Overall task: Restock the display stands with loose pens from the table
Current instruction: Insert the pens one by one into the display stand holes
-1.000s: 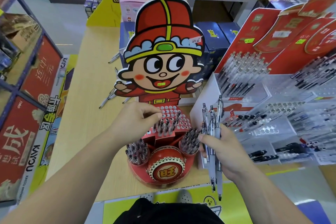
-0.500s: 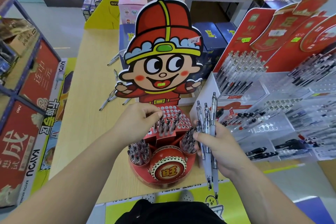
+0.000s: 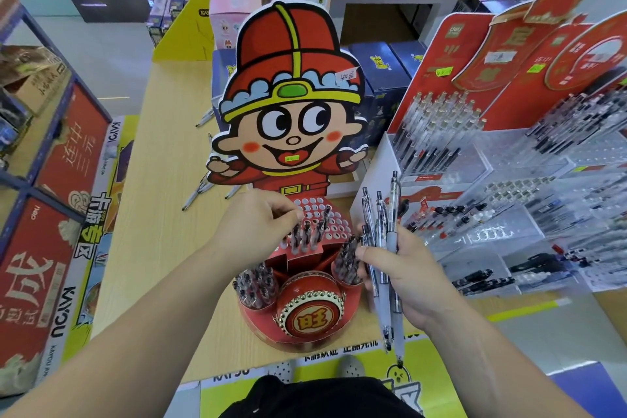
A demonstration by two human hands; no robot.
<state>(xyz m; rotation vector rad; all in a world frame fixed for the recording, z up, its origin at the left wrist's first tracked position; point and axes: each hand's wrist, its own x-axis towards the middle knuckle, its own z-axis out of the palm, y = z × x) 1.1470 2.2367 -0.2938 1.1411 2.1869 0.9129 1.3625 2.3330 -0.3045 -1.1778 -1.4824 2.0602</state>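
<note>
A red cartoon-figure display stand (image 3: 315,316) sits at the table's near edge. It has a holed panel (image 3: 334,214) with a few pens standing in it and two cups full of pens (image 3: 254,285). My left hand (image 3: 258,227) hovers over the panel's left side. Its thumb and forefinger pinch the top of a pen (image 3: 296,234) standing in a hole. My right hand (image 3: 410,278) grips a bundle of clear pens (image 3: 386,234) upright, just right of the stand's right cup (image 3: 347,261). A few loose pens (image 3: 196,195) lie on the table behind the stand.
The wooden table (image 3: 152,231) runs away from me. Clear acrylic pen racks (image 3: 509,214) with red backboards (image 3: 441,71) fill the right side. Dark blue boxes (image 3: 383,78) stand behind the cartoon figure. A blue shelf with red boxes (image 3: 40,214) lines the left.
My right hand has brought the pen bundle a little left, closer to the stand's right cup. My left hand has stayed pinched over the holed panel.
</note>
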